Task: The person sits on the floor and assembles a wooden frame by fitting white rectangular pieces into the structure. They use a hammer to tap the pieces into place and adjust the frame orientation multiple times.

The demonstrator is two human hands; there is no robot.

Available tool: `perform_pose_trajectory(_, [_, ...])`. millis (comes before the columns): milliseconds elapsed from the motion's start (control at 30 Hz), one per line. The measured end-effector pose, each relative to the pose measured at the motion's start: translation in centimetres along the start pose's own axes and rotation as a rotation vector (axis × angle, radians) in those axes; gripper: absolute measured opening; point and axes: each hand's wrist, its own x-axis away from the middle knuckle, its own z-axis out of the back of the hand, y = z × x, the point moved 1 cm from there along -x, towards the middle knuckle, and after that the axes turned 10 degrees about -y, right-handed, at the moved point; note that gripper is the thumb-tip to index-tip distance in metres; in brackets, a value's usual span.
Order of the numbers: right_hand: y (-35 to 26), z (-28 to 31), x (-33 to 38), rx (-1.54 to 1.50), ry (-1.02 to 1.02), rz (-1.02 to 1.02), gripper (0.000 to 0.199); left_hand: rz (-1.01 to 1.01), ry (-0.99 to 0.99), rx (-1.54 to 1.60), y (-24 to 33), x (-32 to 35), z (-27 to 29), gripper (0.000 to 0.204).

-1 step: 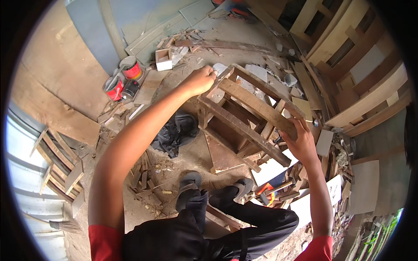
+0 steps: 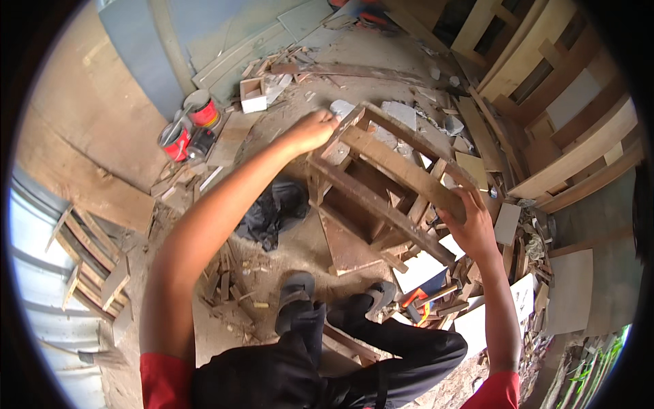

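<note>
A brown wooden frame (image 2: 381, 187) of long rails and shorter crosspieces stands tilted in front of me, with a hollow box-like part below. Along its upper side, between the two outer rails, runs a wide plank (image 2: 402, 162). My left hand (image 2: 312, 131) is closed, its curled fingers at the frame's far left end bar; the fingertips are partly hidden. My right hand (image 2: 473, 221) wraps round the near right end of the plank, with its fingers over the end of the neighbouring rail. Beneath the frame lies a brown board (image 2: 347, 249).
Red paint cans (image 2: 176, 142) and a small white-sided box (image 2: 253, 95) stand at far left. A black cloth or bag (image 2: 276, 211) lies left of the frame. Wood scraps (image 2: 228, 279) litter the floor. An orange-and-black tool (image 2: 417, 307) lies right of my feet. Pale wooden frames (image 2: 579, 157) lean at right.
The view has shifted very slightly. Both hands keep their places on the frame, which has barely moved.
</note>
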Motion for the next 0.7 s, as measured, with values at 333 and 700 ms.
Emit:
perform_pose_trajectory(333, [0.8, 0.4, -0.8, 0.078, 0.024, 0.002, 0.049, 0.160, -0.311, 0.681, -1.2, -3.0, -2.4, 0.051])
perform_pose_trajectory(700, [1.0, -0.4, -1.4, 0.126, -0.003, -0.019, 0.060, 0.127, -0.252, 0.678, -2.2, -3.0, -2.1, 0.056])
